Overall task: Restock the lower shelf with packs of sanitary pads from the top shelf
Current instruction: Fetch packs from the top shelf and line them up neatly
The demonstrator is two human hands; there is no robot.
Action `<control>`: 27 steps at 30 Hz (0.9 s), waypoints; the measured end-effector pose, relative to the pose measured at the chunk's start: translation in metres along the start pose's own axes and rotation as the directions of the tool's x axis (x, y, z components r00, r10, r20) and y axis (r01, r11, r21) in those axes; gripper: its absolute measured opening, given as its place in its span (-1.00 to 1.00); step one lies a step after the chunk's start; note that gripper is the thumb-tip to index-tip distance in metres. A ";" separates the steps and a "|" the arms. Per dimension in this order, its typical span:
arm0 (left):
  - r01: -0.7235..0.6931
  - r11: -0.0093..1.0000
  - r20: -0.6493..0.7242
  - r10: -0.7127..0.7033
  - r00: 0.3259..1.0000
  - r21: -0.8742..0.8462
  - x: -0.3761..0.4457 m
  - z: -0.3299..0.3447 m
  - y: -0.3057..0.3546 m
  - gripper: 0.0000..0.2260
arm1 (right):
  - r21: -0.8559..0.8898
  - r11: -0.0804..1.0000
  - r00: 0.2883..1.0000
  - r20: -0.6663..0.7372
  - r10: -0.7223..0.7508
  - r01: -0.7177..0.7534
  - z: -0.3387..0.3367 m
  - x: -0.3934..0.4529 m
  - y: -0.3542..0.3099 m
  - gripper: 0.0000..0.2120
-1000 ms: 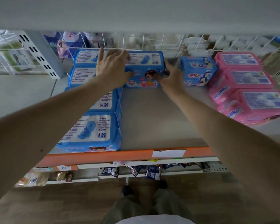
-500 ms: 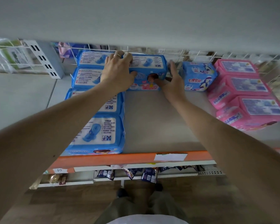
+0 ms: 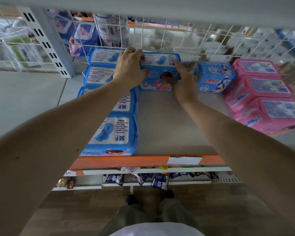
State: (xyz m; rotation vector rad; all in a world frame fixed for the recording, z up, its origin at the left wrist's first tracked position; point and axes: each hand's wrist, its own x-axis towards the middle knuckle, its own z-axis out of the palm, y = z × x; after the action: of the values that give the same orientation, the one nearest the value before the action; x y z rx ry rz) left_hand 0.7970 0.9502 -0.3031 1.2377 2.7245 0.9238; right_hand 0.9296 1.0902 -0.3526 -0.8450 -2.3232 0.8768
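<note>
White wire mesh point(image 3: 174, 36) backs a pale grey shelf point(image 3: 169, 126) with an orange front edge point(image 3: 126, 161), and a white paper tag point(image 3: 184, 160) is stuck to that edge toward five o'clock of the bare middle. At twelve o'clock of the bare patch, hard against the mesh, stands the blue pack of sanitary pads point(image 3: 158, 72) that both hands are on. The left hand point(image 3: 130, 69), a ring on one finger, is curled over the pack's left end with the fingers hooked across its top edge and the thumb pressed on its front face, so it grips the pack. The right hand point(image 3: 184, 84) lies at the pack's right end with the forefinger stretched straight along the top face and the thumb against the front; its other fingers are hidden behind the palm, so whether it truly grips cannot be told. At nine o'clock of the held pack runs a row of blue packs point(image 3: 109, 130) reaching from the mesh to the orange edge, touching one another. At three o'clock, just beside the right hand, stands a smaller blue pack with a cartoon figure point(image 3: 215, 77), and further round at four o'clock sit the pink packs point(image 3: 266, 97), stacked close together. Below the edge, at six o'clock, small dark sachets point(image 3: 158, 181) hang on a lower rail above a wooden floor point(image 3: 75, 210).
</note>
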 end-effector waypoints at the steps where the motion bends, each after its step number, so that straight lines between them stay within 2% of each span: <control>1: 0.001 1.000 -0.004 -0.001 1.000 -0.001 0.000 0.000 0.000 -0.60 | -0.011 1.000 1.000 0.009 -0.004 0.004 -0.002 -0.001 -0.002 -0.31; 7: 0.026 1.000 0.009 -0.025 1.000 -0.014 -0.007 -0.006 0.005 -0.60 | -0.110 0.994 0.995 0.101 0.002 0.009 -0.018 -0.004 -0.011 -0.25; 10: 0.084 0.987 -0.041 -0.091 0.995 -0.139 -0.019 -0.029 0.017 -0.70 | 0.022 1.000 0.998 0.052 -0.020 0.019 -0.028 -0.025 -0.024 -0.23; 11: 0.127 0.972 -0.075 -0.144 0.987 -0.195 -0.024 -0.041 0.013 -0.77 | 0.087 0.996 0.999 0.034 0.004 -0.007 -0.027 -0.036 -0.027 -0.25; 13: 0.147 0.930 -0.160 -0.210 0.965 -0.337 -0.042 -0.067 -0.006 -0.77 | 0.267 0.961 0.997 0.063 0.052 -0.067 -0.018 -0.059 -0.029 -0.27; 15: 0.134 0.787 -0.179 -0.296 0.938 -0.602 -0.064 -0.093 -0.038 -0.88 | 0.434 0.890 0.987 0.134 0.090 -0.140 0.000 -0.080 -0.035 -0.20; 17: 0.214 0.523 -0.071 -0.473 0.878 -0.825 -0.096 -0.105 -0.066 -0.90 | 0.558 0.795 0.963 0.240 0.121 -0.239 0.018 -0.096 -0.051 -0.18; 19: 0.280 0.342 0.049 -0.551 0.833 -0.897 -0.124 -0.098 -0.088 -0.84 | 0.626 0.706 0.927 0.356 0.118 -0.330 0.038 -0.112 -0.074 -0.20; 21: 0.362 0.247 0.180 -0.544 0.820 -0.899 -0.144 -0.084 -0.095 -0.80 | 0.709 0.605 0.911 0.407 0.068 -0.362 0.056 -0.123 -0.091 -0.15; 23: 0.431 0.192 0.305 -0.465 0.831 -0.882 -0.156 -0.073 -0.087 -0.75 | 0.748 0.546 0.910 0.410 0.067 -0.378 0.067 -0.127 -0.097 -0.03; 25: 0.481 0.172 0.393 -0.378 0.838 -0.860 -0.161 -0.065 -0.081 -0.67 | 0.746 0.540 0.907 0.413 0.084 -0.390 0.070 -0.126 -0.097 0.02; 27: 0.484 0.116 0.417 -0.361 0.834 -0.867 -0.161 -0.061 -0.079 -0.63 | 0.739 0.543 0.901 0.426 0.084 -0.400 0.074 -0.125 -0.095 -0.05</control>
State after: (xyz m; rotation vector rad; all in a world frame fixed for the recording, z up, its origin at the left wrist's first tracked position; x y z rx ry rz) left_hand 0.8389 0.7675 -0.3301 0.1539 1.4952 1.8517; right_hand 0.9317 0.9174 -0.3633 -0.6115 -1.6769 2.1581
